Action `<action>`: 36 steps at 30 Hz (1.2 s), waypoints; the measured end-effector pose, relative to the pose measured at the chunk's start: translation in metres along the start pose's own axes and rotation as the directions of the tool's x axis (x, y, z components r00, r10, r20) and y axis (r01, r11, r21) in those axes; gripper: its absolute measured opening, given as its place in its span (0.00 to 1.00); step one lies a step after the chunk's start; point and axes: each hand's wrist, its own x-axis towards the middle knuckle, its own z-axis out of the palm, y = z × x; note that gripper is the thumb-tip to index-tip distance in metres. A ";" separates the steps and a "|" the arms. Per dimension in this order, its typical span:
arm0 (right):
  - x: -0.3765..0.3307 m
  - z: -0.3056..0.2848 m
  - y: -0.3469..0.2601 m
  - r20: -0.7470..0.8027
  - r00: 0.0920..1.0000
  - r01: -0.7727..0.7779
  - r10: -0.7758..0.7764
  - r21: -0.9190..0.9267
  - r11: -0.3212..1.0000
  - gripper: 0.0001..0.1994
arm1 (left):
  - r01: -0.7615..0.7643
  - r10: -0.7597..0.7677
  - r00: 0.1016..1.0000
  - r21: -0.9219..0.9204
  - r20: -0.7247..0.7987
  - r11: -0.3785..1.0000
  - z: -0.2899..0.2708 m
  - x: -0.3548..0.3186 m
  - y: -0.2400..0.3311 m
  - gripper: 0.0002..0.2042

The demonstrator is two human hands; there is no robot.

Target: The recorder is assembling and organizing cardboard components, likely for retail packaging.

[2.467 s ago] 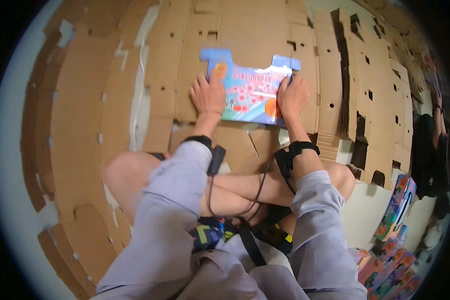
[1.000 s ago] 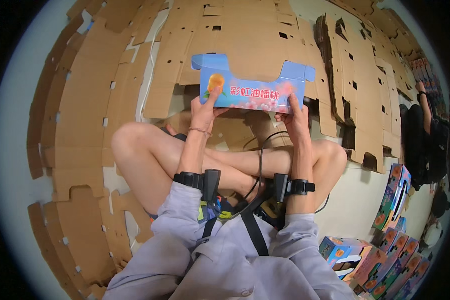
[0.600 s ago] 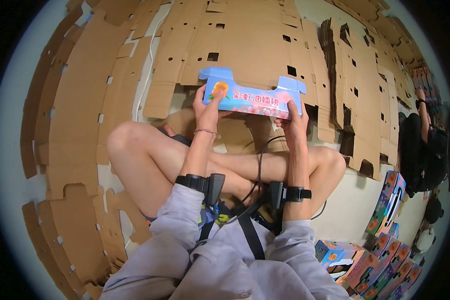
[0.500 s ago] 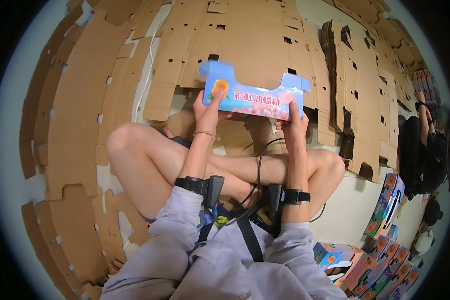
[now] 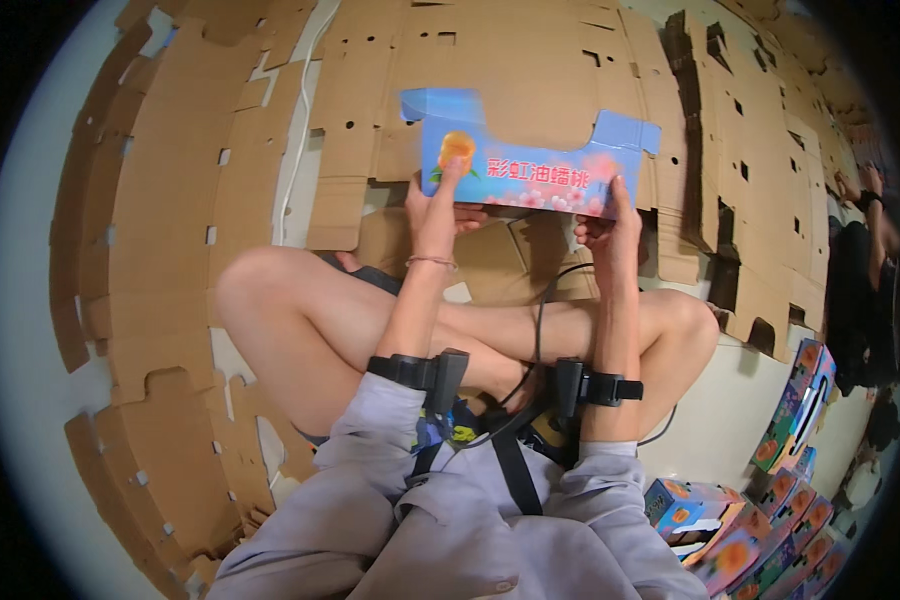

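Both my hands hold a printed cardboard box piece [image 5: 535,165] out in front of me, above my crossed legs. It is blue and pink with an orange fruit and blossoms, has a wide cut-out along its far edge, and a flap at each far corner. My left hand [image 5: 435,215] grips its near left corner, thumb on the printed face and fingers beneath. At the near right end, my right hand [image 5: 612,225] pinches it the same way, fingers curled under the edge. What lies behind the piece is hidden.
Flattened brown cardboard sheets [image 5: 510,55] cover the floor ahead and to the left. Finished-looking printed boxes [image 5: 795,410] stand at the lower right, with several more stacked [image 5: 770,530] nearer. A black cable [image 5: 540,330] crosses my legs. Another person [image 5: 855,290] sits at the far right.
The box piece and both hands have shifted a little right and farther from me. My grip on it is the same. The whole view has also swung slightly.
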 end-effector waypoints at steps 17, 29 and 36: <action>0.008 -0.008 0.000 -0.052 0.998 -0.028 0.022 -0.120 0.992 0.26 | -0.014 0.014 1.000 0.023 -0.019 1.000 0.002 0.012 -0.008 0.27; 0.017 -0.020 0.005 0.008 1.000 -0.005 0.004 0.079 0.997 0.25 | -0.239 -0.250 0.935 0.967 0.253 0.085 -0.044 0.054 0.149 0.27; 0.015 -0.021 0.008 0.215 0.961 0.062 -0.176 0.454 0.889 0.19 | -0.218 -0.005 0.976 0.971 0.219 0.101 -0.127 0.105 0.195 0.26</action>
